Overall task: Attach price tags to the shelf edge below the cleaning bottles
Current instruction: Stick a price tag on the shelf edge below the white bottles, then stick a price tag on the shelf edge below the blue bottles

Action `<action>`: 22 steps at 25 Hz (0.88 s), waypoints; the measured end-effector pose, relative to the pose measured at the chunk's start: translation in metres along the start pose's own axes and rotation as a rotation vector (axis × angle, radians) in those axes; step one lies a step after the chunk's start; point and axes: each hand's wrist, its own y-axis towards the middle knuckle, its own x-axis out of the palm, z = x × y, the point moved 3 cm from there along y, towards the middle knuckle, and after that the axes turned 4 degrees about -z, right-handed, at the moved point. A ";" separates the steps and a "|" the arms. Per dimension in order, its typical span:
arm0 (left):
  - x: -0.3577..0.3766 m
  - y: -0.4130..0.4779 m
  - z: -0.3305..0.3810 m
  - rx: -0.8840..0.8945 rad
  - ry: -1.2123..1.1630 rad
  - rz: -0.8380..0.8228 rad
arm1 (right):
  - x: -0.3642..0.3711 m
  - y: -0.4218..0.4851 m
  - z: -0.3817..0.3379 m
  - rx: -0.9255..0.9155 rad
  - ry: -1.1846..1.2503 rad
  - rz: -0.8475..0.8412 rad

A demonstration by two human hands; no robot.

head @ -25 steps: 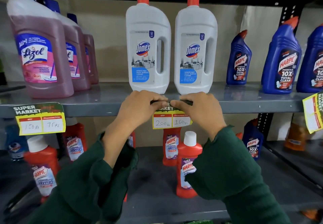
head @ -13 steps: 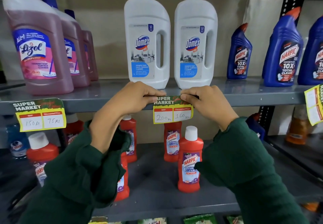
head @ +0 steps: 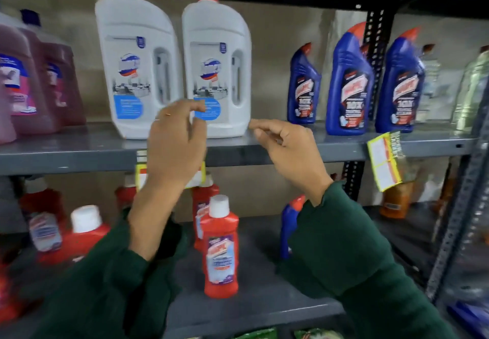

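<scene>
hands off the tag under the white bottles, another tag hanging crooked near the shelf's right end

the left hand (head: pixel 176 151) hovers in front of the shelf edge (head: pixel 264 153) with fingers loosely curled and holding nothing, covering most of the yellow price tag (head: pixel 140 173) that sits on the edge below the two white bottles (head: pixel 174 66); the right hand (head: pixel 284 144) hovers just right of it, thumb and forefinger lightly pinched, nothing visible between them. a second tag (head: pixel 383 161) hangs tilted from the edge below the blue bottles (head: pixel 375 84), near the right upright. judging from this, the centre tag looks fixed; the step in hand is probably to check it sits level, press its top strip flat along the edge, then square the tilted one without nudging the bottles above.
</scene>
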 end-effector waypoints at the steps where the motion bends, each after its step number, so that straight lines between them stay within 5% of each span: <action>1: 0.028 -0.002 0.021 0.095 0.048 -0.040 | -0.021 -0.001 0.013 -0.022 -0.143 0.019; 7: 0.174 -0.019 0.107 0.349 0.356 -0.194 | -0.123 -0.024 0.095 0.099 -0.573 0.136; 11: 0.227 -0.028 0.117 0.326 0.552 -0.232 | -0.156 -0.047 0.126 0.313 -0.554 0.366; 16: 0.234 -0.035 0.113 0.368 0.682 -0.088 | -0.162 -0.062 0.144 0.434 -0.399 0.217; 22: 0.235 -0.038 0.112 0.385 0.696 -0.013 | -0.167 -0.061 0.154 0.442 -0.151 0.255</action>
